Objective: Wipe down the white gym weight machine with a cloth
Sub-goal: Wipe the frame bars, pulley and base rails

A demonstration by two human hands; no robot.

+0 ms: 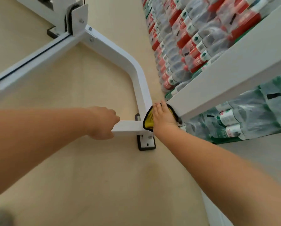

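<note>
This is looking like a gym room that is doubling as a drinks store. A white weight machine [104, 46] is standing on the pale beige floor [87, 176], its steel tubing running from the upper left of the frame down to the middle, where a black-edged foot plate [146, 144] is lying flat on the ground. Along the right side, shrink-wrapped packs of water bottles [193, 38] with red and green labels are piling up in rows, and a white shelf [234, 66] is crossing in front of them.
</note>
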